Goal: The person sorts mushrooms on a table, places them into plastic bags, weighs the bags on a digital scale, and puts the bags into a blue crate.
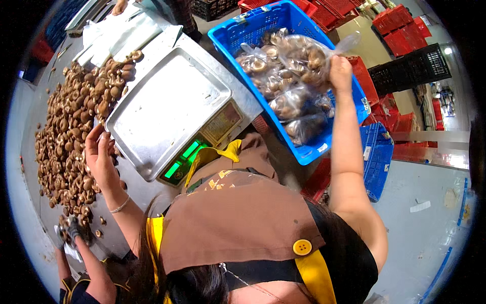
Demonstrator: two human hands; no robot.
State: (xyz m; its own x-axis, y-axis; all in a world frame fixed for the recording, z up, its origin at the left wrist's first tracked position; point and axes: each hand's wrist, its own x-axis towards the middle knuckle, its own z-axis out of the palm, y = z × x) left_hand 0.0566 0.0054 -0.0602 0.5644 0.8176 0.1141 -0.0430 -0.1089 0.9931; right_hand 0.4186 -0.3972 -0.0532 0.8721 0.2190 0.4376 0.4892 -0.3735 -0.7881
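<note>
My right hand [340, 72] grips the gathered neck of a clear plastic bag of mushrooms [305, 57], over the far right side of a blue plastic crate [233, 68]. Several more clear bags of mushrooms [288, 102] lie in that crate. My left hand [99, 152] hangs with slightly curled fingers at the right edge of a large heap of loose brown mushrooms [72, 125]; no object shows in it. Between my hands sits a digital scale with a bare metal tray [171, 110], its green display [182, 159] lit.
A co-worker's gloved hands [70, 230] handle mushrooms at the lower left. Clear plastic bags [117, 34] lie beyond the heap, near another person's hand [119, 7]. Red crates [402, 30], a black crate [412, 68] and another blue crate [376, 163] stand at the right.
</note>
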